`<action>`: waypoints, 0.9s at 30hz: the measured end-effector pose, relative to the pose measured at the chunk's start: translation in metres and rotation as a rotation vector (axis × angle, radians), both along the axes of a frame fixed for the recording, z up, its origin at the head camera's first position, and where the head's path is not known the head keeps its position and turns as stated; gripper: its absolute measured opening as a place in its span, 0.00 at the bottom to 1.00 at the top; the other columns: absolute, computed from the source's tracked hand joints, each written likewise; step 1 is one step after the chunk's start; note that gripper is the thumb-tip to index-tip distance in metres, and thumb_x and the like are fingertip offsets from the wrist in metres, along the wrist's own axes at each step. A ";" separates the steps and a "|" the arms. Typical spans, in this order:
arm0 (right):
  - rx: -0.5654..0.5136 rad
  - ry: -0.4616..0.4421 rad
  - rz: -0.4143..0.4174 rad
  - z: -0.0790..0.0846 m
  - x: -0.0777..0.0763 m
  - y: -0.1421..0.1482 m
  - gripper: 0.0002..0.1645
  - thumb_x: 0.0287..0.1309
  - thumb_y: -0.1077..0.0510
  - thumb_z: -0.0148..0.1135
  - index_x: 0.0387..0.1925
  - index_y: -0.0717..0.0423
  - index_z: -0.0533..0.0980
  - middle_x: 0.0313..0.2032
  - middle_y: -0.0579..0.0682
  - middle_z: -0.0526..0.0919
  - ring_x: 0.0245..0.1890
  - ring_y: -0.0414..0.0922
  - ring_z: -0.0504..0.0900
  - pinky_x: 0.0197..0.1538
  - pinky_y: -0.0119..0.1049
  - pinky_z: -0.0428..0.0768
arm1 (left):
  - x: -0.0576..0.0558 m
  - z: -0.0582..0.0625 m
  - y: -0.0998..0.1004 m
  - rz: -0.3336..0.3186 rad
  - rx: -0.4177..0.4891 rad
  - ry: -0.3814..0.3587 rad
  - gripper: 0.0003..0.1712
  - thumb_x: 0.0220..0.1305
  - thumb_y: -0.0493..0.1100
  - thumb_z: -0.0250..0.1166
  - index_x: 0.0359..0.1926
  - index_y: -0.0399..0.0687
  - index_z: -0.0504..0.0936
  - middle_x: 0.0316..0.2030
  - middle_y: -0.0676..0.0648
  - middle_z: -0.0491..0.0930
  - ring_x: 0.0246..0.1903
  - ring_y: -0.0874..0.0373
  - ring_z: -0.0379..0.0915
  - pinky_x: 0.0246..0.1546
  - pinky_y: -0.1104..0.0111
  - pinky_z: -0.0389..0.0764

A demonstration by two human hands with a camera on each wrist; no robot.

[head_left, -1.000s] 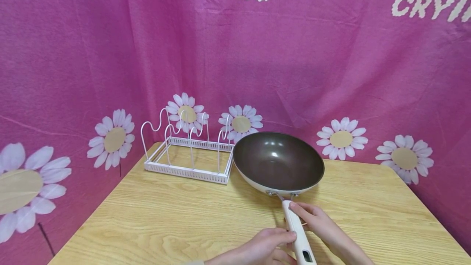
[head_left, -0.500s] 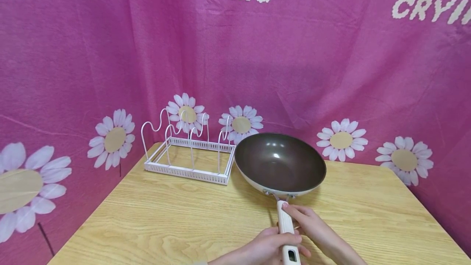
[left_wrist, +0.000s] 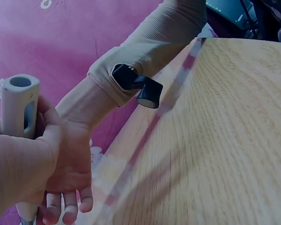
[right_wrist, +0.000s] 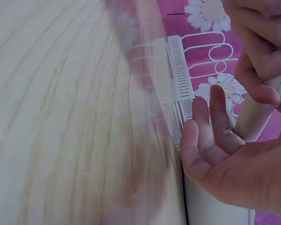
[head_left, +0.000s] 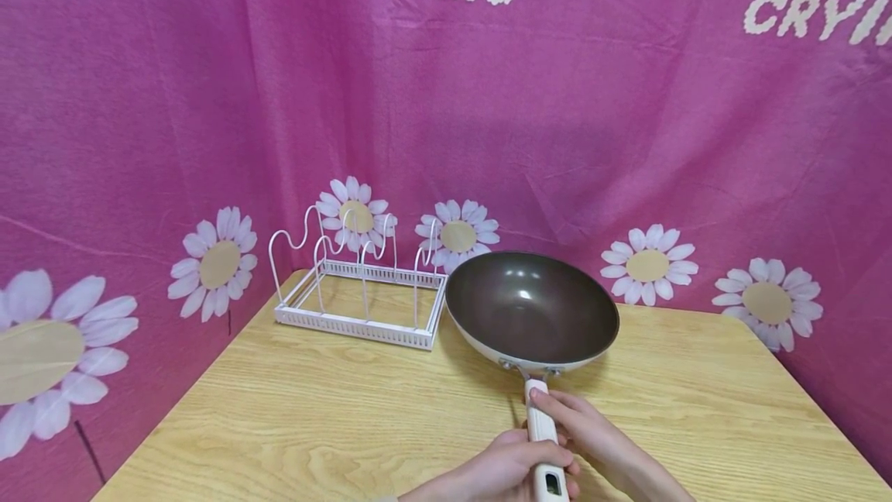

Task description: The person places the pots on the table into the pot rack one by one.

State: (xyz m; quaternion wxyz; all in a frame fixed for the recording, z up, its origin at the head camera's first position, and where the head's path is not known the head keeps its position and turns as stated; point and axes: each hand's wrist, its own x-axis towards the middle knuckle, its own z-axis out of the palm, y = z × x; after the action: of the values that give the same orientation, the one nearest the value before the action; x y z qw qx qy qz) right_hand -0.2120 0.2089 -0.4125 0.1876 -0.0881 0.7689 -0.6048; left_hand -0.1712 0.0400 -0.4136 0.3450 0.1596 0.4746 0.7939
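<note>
A wok with a dark inside and a pale outside is right of centre in the head view, its bowl tipped towards me. Its cream handle points at me. My left hand grips the handle near its end, thumb across the top. Closer to the bowl, my right hand pinches the handle, thumb on top. In the right wrist view, other fingers of the right hand stick out loosely beside the handle. Whether the wok's base touches the table is hidden.
Left of the wok, a white wire pan rack with several upright loops stands on the wooden table. The wok's rim is very close to the rack's right end. A pink curtain with daisies hangs behind and at both sides.
The handle's end has swung left and the wok has shifted slightly right, both hands moving with it. My left thumb reaches further across the handle. Little differs over the last half second.
</note>
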 end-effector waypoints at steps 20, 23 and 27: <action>-0.087 -0.033 0.033 -0.004 -0.007 -0.012 0.29 0.71 0.44 0.52 0.51 0.69 0.70 0.35 0.46 0.81 0.37 0.39 0.79 0.42 0.32 0.79 | 0.000 0.002 -0.009 0.043 -0.070 -0.049 0.07 0.63 0.38 0.57 0.40 0.46 0.68 0.23 0.56 0.70 0.19 0.68 0.71 0.24 0.78 0.73; -0.068 -0.033 0.024 -0.003 -0.006 -0.012 0.28 0.70 0.44 0.53 0.48 0.67 0.71 0.34 0.46 0.81 0.37 0.40 0.78 0.43 0.32 0.79 | 0.000 0.003 -0.009 0.039 -0.055 -0.051 0.07 0.63 0.38 0.58 0.38 0.47 0.68 0.23 0.56 0.70 0.19 0.67 0.71 0.24 0.78 0.73; -0.057 -0.018 0.034 -0.002 -0.006 -0.012 0.28 0.70 0.44 0.53 0.48 0.68 0.72 0.35 0.47 0.83 0.38 0.41 0.79 0.44 0.32 0.79 | 0.000 0.003 -0.010 0.032 -0.056 -0.021 0.06 0.65 0.38 0.58 0.34 0.49 0.69 0.22 0.56 0.71 0.19 0.67 0.71 0.24 0.77 0.73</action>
State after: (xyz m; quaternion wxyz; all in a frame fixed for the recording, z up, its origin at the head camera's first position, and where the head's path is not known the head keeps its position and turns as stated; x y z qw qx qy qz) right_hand -0.2177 0.1973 -0.4150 0.2022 -0.1008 0.7481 -0.6240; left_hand -0.1708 0.0301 -0.4104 0.3414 0.1338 0.4954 0.7875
